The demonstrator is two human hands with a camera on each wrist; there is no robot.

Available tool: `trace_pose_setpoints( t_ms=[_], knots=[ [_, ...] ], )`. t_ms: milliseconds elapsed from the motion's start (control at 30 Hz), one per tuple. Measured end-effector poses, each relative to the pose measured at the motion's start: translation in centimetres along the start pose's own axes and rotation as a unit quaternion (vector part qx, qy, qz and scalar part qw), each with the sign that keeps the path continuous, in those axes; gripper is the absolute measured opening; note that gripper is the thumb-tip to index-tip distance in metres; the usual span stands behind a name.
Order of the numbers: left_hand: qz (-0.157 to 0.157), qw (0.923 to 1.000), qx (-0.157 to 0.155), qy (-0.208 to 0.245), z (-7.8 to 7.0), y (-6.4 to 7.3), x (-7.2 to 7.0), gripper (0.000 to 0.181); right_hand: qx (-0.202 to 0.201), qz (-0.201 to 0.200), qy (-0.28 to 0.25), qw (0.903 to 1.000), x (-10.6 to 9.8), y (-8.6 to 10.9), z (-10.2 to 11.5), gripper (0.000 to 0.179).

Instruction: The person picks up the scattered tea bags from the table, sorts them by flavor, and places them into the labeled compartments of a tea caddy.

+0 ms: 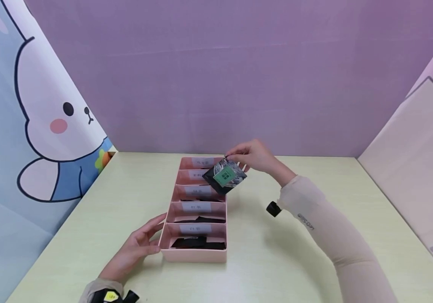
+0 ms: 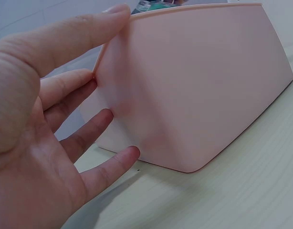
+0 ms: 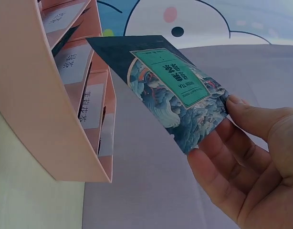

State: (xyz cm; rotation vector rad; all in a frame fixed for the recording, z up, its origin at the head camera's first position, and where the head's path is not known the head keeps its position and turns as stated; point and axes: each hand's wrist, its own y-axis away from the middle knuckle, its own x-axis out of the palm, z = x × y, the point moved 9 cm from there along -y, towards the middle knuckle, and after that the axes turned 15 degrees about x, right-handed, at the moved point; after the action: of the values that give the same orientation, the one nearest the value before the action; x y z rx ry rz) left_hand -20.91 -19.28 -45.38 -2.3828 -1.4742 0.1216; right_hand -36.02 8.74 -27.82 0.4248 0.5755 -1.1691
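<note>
A dark tea sachet (image 1: 224, 176) with a green label and a patterned picture is pinched at one corner by my right hand (image 1: 255, 156). It is tilted over the right edge of a pink divided box (image 1: 195, 255), near the far compartments. In the right wrist view the sachet's (image 3: 170, 90) label reads "GREEN TEA" among Chinese characters. My left hand (image 1: 136, 249) touches the box's near left corner. In the left wrist view its thumb lies at the rim and its fairly straight fingers (image 2: 91, 138) rest along the side wall.
The box's compartments run in a row away from me, each with a white label (image 1: 195, 228) in Chinese characters. Dark sachets (image 1: 197, 243) lie in the nearer ones. The box stands on a pale wooden table (image 1: 125, 189); a purple backdrop (image 1: 239, 84) rises behind.
</note>
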Motion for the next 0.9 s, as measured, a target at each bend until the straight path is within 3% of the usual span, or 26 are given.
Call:
trace_pose_setpoints(
  t_ms=[300,467,600,900],
  knots=[
    [-0.007,0.9999,-0.006,-0.005,0.3,0.1,-0.2,0.073,-0.053,-0.021,0.039,0.9976,2.6,-0.1,1.1,0.015],
    [-0.005,1.0000,-0.004,-0.003,0.3,0.0,-0.2,0.073,-0.125,-0.025,0.126,0.9839,4.8,0.6,1.8,0.016],
    [-0.003,1.0000,0.000,-0.002,0.3,0.0,-0.2,0.073,-0.171,-0.013,0.167,0.9709,6.5,1.3,2.2,0.015],
    [0.006,0.9999,0.012,0.009,0.0,0.0,0.0,0.070,-0.194,0.046,0.204,0.9584,9.8,2.0,2.3,0.012]
  ],
)
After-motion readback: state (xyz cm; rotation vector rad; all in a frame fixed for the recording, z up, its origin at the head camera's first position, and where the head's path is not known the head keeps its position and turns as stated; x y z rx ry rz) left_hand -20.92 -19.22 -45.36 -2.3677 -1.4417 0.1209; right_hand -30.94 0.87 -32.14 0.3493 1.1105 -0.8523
